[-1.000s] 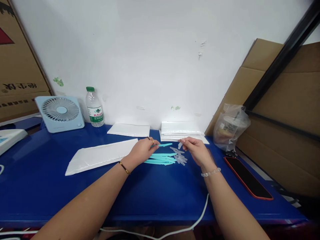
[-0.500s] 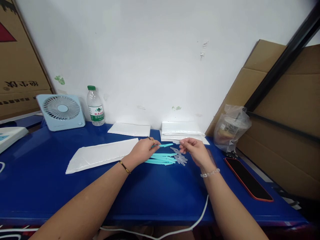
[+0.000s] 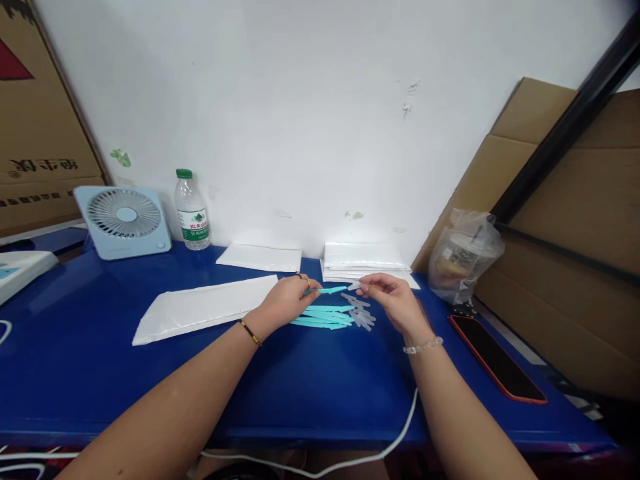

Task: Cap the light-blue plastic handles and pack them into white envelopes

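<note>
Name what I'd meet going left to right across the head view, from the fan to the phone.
Light-blue fan → green-capped bottle → left hand → teal piece it holds → translucent piece in the other hand's fingers → right hand → phone.

Bare table [image 3: 320, 393] opens a lane between the left arm [image 3: 170, 393] and right arm [image 3: 465, 400], up to the sticks [image 3: 325, 319] and clear pieces [image 3: 361, 313]; a white cable [image 3: 411, 415] crosses the near edge beside the right arm. Past these, a narrow gap parts a packet [image 3: 260, 257] from a stack [image 3: 367, 257], with the wall [image 3: 300, 120] blocking beyond. A fan [image 3: 125, 217] and bottle [image 3: 195, 220] close the back left; a cup [image 3: 463, 257] and phone [image 3: 497, 360] flank the right arm's outer side
</note>
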`<state>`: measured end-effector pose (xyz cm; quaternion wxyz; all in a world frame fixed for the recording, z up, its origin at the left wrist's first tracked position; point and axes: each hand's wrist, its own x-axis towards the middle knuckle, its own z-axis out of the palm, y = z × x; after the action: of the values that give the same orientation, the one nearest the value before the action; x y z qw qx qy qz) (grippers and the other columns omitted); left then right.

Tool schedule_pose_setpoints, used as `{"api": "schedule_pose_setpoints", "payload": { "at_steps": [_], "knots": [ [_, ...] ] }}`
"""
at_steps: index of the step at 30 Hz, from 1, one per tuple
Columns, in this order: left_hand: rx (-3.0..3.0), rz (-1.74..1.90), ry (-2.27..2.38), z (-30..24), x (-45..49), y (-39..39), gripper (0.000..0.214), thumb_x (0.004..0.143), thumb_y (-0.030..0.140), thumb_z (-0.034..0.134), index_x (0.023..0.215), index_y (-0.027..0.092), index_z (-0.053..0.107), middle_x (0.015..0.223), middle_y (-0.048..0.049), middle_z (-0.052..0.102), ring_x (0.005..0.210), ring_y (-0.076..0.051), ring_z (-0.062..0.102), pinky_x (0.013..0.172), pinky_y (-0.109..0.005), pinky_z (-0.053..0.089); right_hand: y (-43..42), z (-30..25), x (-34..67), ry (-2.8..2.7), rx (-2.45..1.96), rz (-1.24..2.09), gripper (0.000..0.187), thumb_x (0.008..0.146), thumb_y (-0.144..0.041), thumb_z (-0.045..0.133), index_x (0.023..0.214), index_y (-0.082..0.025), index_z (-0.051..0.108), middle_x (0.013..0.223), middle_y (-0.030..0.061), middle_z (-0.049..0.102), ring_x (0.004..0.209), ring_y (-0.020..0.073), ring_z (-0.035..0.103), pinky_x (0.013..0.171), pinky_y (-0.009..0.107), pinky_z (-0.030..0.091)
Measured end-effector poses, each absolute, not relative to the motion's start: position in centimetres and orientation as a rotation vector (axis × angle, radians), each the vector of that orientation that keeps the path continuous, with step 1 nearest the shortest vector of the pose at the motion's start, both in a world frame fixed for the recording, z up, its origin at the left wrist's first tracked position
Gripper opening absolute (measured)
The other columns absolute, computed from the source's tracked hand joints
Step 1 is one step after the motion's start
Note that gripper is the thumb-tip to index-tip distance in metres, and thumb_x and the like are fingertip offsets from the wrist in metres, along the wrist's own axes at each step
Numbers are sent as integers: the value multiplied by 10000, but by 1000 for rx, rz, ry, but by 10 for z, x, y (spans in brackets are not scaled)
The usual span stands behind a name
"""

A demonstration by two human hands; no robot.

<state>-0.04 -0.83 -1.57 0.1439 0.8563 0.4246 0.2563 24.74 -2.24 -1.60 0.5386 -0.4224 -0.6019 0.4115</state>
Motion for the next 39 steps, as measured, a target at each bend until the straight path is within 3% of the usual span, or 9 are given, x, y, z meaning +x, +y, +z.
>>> {"api": "schedule_pose_setpoints", "payload": {
  "at_steps": [9,13,16,22,32,39],
  "knots": [
    [2535,694,1128,-18,3,-9,334,909,360,384,1107,231,620,977,-46,625,918,-186,562,812,-288,428,-26,-21,231,-1624,-1084,1011,284,680,-383,718,884,-187,702,769,63,709,756,220,670,723,368,537],
    [2525,963,1332,-17,6,-12,405,850,373,505,1233,242,507,1112,-72,539,1058,-234,490,905,-358,398,-15,-29,236,-1564,-1157,876,343,672,-422,708,905,-171,706,767,67,702,716,203,648,682,344,525],
    [2529,914,1227,-19,8,-14,326,859,376,482,1140,226,553,1104,-67,525,1026,-213,503,876,-328,423,-5,-39,238,-1595,-1240,769,356,672,-437,693,892,-157,712,791,71,708,713,196,638,666,321,504],
    [2625,557,1208,-39,13,-11,295,872,308,437,1082,211,619,1023,-82,581,981,-221,522,820,-319,431,5,-46,242,-1918,-1401,566,188,706,-356,653,800,-218,741,737,35,714,693,203,633,654,313,474],
    [2491,509,1142,-31,11,-10,239,815,311,465,756,205,671,804,-35,658,773,-175,579,653,-250,425,3,-38,275,-2055,-1510,422,152,712,-264,613,787,-210,733,762,39,699,675,183,608,598,274,442],
    [2428,495,1114,-34,7,-3,203,777,294,504,760,219,692,814,-14,687,733,-156,589,613,-222,413,2,-41,261,-2203,-1516,244,99,699,-253,620,695,-210,709,779,36,661,680,168,576,609,259,409]
  ]
}}
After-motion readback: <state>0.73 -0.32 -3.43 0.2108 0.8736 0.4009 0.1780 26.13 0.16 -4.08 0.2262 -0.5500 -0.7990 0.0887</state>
